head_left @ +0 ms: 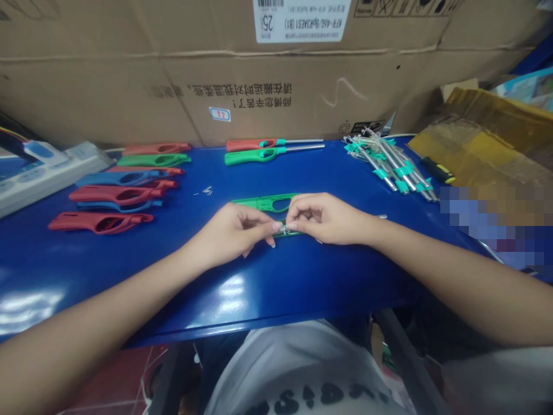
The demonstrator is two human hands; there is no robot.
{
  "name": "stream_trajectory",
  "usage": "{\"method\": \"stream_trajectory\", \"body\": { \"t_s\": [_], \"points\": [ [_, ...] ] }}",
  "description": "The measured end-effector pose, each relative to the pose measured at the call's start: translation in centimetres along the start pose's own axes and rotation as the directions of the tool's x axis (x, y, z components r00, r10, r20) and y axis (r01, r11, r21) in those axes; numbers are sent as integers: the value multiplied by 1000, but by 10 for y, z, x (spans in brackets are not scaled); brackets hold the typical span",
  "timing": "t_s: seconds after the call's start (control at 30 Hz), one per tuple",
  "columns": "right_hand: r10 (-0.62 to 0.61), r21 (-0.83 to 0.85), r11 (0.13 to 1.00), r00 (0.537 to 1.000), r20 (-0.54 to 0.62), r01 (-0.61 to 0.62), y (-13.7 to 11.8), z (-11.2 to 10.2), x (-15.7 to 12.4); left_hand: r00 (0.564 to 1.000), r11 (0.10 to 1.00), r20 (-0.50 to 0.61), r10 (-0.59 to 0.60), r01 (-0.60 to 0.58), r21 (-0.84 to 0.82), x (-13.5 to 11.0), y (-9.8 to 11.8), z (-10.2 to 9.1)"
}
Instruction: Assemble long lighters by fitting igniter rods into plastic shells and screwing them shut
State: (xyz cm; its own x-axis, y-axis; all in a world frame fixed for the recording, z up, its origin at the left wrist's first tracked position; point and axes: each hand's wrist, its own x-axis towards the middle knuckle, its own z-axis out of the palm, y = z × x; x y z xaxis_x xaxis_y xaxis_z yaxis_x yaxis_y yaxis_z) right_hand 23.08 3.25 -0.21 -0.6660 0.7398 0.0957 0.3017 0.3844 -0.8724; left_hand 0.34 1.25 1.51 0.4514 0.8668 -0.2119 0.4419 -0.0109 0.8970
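Close together near the table's middle, my left hand [247, 232] and my right hand [323, 219] pinch at a green lighter half [294, 234] just above the blue tabletop. Small pale wires or parts [284, 229] show between my fingertips; their exact shape is too small to tell. My fingers hide much of the half. Past my right wrist a short metal tip [383, 217] sticks out, its other end covered. Just behind my hands lies another green lighter half [259, 203], its trigger opening partly behind my right fingers.
Several red, blue and green lighter bodies [108, 193] lie at left, beside a white power strip [52, 173]. Two lighters with metal tubes [254, 155] lie at the back. A pile of metal tubes [395, 164] is at right, near a black-yellow tool [438, 170]. Cardboard [194, 86] stands behind.
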Motion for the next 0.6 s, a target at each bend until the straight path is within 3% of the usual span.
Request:
{"method": "stream_trajectory", "body": {
  "t_s": [0.27, 0.47, 0.6],
  "points": [
    [115, 122, 986, 993, 21, -117, 0, -1, -1, 999, 1000, -49, 15, -14, 20, -2, -2, 0],
    [127, 90, 988, 992, 11, -128, -5, -3, 0, 985, 982, -101, 143, -129, 134, -6, -2, 0],
    [119, 104, 987, 993, 19, -120, -4, -3, 0, 984, 981, -105, 145, -129, 143, -5, -4, 0]
  ]
}}
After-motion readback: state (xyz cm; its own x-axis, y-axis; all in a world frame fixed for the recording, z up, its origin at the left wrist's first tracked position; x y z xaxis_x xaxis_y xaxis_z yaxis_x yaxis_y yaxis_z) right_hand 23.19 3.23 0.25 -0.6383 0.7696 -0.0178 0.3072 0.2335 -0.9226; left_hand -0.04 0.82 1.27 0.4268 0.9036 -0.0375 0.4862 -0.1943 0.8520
